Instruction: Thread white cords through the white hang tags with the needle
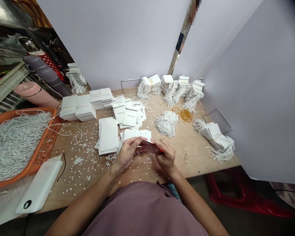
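Note:
Close to the table's front edge, my left hand pinches the left side of a white printed hang tag. My right hand grips the same tag from the right, thumb and fingers closed. A small red object shows at the right fingers; its kind is hidden. Just beyond my hands lie white cards, partly covered by the fingers. To their left is a stack of blank white cards. Behind sits a loose heap of printed tags with white strings. A pile of white strings lies right of my hands.
An orange basket of white strings stands left, near a white power bank. Banded card stacks and strung tag bundles line the back. Rubber bands lie right; another tag bundle is further right. Paper dots litter the table.

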Motion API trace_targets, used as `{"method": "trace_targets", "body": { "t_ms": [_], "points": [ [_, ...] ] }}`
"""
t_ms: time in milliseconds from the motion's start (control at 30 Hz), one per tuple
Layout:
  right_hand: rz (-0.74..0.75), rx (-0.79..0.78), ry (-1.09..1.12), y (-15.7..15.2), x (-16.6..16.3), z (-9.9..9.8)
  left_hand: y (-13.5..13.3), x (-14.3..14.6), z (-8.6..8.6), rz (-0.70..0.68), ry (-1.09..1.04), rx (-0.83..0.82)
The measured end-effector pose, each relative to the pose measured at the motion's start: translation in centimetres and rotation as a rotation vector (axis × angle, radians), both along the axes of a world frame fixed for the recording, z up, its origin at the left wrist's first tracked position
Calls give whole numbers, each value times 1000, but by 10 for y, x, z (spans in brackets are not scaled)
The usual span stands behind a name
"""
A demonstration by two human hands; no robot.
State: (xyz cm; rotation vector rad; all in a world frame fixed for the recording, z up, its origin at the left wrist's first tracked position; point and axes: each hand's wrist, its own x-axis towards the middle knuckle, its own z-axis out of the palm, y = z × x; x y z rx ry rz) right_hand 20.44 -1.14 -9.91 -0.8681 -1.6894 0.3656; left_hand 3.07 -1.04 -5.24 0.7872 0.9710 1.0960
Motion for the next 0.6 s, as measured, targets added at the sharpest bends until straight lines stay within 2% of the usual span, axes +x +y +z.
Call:
{"method": "trace_targets", "body": {
  "t_ms": [167, 333, 467, 533, 600],
  "points": [
    [-29, 10, -16, -2, -1, 1, -1, 1, 3, -20, -34, 9],
    [-95, -57, 24, -4, -3, 8, -3, 2, -7, 7, -17, 14],
    [4, -53, -67, -1, 6, 0, -6, 10, -13, 63, 36, -12],
    [7, -126, -51, 6, 11, -9, -5, 7, -12, 45, 133, 40],
    [-46, -299, 4, 19, 15, -20, 1, -9, -9, 55, 305, 148]
  ]
}}
